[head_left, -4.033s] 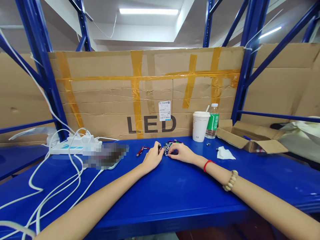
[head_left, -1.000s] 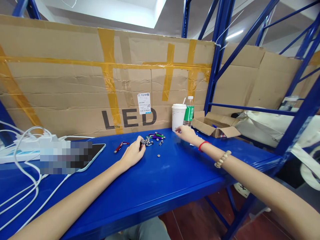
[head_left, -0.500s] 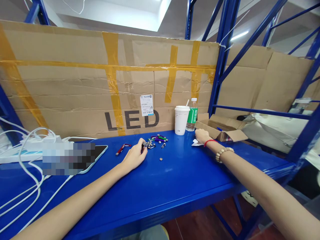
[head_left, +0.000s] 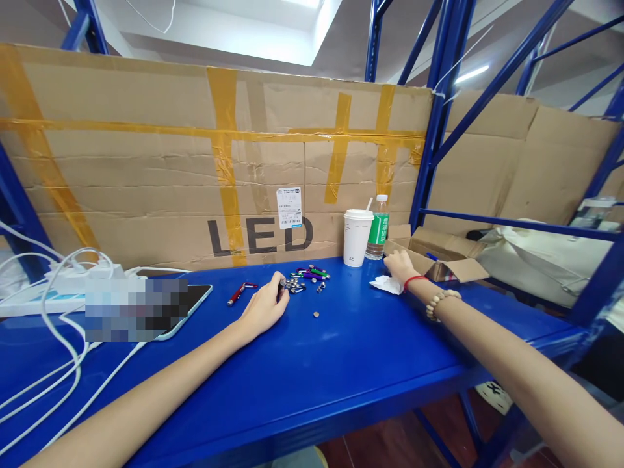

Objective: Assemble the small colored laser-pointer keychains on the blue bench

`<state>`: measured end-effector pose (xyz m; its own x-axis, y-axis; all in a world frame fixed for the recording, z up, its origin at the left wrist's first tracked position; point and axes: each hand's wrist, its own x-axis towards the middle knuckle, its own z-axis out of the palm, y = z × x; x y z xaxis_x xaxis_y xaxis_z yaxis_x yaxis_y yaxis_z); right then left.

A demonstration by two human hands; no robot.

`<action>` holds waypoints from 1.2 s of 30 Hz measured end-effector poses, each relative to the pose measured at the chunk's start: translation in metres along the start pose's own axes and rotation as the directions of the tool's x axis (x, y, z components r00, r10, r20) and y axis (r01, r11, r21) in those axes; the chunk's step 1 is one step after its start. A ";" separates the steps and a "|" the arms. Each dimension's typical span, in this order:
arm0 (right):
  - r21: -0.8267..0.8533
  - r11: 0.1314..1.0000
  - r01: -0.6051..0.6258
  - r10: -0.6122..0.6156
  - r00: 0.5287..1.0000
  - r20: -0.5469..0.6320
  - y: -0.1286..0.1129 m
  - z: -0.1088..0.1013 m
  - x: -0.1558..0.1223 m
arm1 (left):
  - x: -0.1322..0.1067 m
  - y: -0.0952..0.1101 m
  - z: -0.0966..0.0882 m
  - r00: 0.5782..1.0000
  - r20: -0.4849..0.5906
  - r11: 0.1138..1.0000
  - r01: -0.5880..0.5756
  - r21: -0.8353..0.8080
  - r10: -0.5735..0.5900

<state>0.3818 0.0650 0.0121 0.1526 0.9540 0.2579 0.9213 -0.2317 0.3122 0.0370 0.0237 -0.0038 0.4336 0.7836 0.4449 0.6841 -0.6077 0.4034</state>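
My left hand (head_left: 266,303) rests on the blue shelf with fingers curled and thumb and forefinger close together; what they hold, if anything, is mostly hidden. Just beyond its fingertips lies a pile of small silvery parts (head_left: 295,285), beside several coloured metal tubes (head_left: 312,273) in purple and green. To its left is a red tube with a clip (head_left: 238,294). One small round silvery disc (head_left: 316,314) lies apart, nearer me. My right hand (head_left: 400,266) has its fingers bent beside a crumpled white tissue (head_left: 387,284), in front of an open cardboard box (head_left: 446,250). Its fingertips are hidden.
A white paper cup (head_left: 357,240) with a straw and a water bottle (head_left: 378,227) stand at the back. A phone (head_left: 195,304) and white cables (head_left: 73,338) lie at left. A large cardboard panel (head_left: 146,195) walls the back; blue posts (head_left: 441,97) rise at right.
My right hand has shifted slightly right and away from the white tissue, which now shows more fully. My left hand stays nearly in place. The whole view has shifted a little.
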 end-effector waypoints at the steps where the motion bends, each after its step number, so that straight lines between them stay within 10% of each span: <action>1: 0.010 1.000 0.002 -0.002 1.000 0.000 0.001 0.000 0.000 | 0.000 0.000 0.000 1.000 -0.002 1.000 0.001 0.003 -0.001; 23: 0.430 0.870 0.242 -0.246 0.968 -0.048 0.024 0.016 0.019 | 0.000 0.000 -0.001 1.000 -0.023 1.000 0.017 0.021 -0.017; 36: 0.500 0.784 0.368 -0.436 0.900 0.021 -0.043 -0.025 0.015 | -0.001 -0.001 0.000 1.000 -0.028 1.000 0.006 0.015 -0.006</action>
<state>0.3357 0.0845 0.0250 -0.2565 0.9635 0.0770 0.9573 0.2643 -0.1175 0.0359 0.0231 -0.0044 0.4131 0.7830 0.4651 0.6956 -0.6009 0.3937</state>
